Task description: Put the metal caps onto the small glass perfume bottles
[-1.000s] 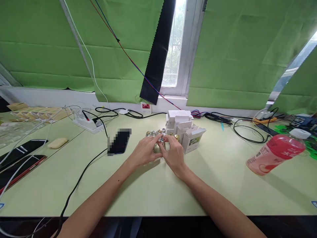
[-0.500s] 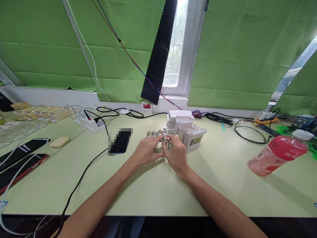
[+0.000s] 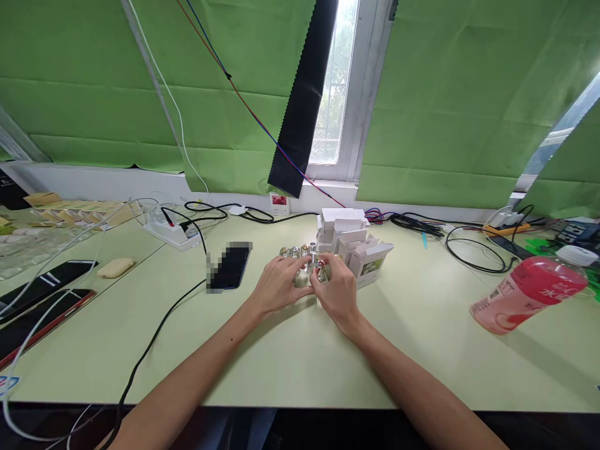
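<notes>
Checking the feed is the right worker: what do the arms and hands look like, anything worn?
Both forearms are bare up to the bottom edge of the picture, no sleeves in sight. The left hand and right hand show no gloves, watch or wristband; rings cannot be made out.

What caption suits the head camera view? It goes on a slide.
Two hands, left hand and right hand, hold small shiny bottles beside white boxes on a table.
</notes>
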`<state>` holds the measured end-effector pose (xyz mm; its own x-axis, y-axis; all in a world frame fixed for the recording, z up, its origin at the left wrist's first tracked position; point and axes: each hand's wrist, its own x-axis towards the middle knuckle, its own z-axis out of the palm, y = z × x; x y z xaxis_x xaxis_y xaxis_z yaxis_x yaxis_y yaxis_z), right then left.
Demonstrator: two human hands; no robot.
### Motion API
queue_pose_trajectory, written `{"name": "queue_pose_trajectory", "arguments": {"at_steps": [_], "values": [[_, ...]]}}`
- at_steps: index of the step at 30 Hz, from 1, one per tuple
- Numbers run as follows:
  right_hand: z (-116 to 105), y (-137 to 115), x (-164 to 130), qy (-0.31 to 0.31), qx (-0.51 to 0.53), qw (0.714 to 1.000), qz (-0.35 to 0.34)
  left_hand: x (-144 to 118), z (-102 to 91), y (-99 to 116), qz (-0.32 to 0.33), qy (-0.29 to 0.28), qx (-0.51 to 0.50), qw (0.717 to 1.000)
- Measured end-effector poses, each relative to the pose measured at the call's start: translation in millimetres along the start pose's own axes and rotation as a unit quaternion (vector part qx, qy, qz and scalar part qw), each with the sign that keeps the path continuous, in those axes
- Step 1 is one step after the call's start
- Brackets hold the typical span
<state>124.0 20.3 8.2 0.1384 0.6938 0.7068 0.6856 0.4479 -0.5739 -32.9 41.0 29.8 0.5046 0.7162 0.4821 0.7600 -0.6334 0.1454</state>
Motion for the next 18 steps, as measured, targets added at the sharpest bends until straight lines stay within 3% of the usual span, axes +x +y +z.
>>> {"name": "queue_pose_trajectory", "arguments": {"at_steps": [18], "values": [[1.0,1.5,-1.2,0.013,-0.027,0.999,0.013,1.4,1.0,1.1,0.005,0.037,0.018,0.999]]}}
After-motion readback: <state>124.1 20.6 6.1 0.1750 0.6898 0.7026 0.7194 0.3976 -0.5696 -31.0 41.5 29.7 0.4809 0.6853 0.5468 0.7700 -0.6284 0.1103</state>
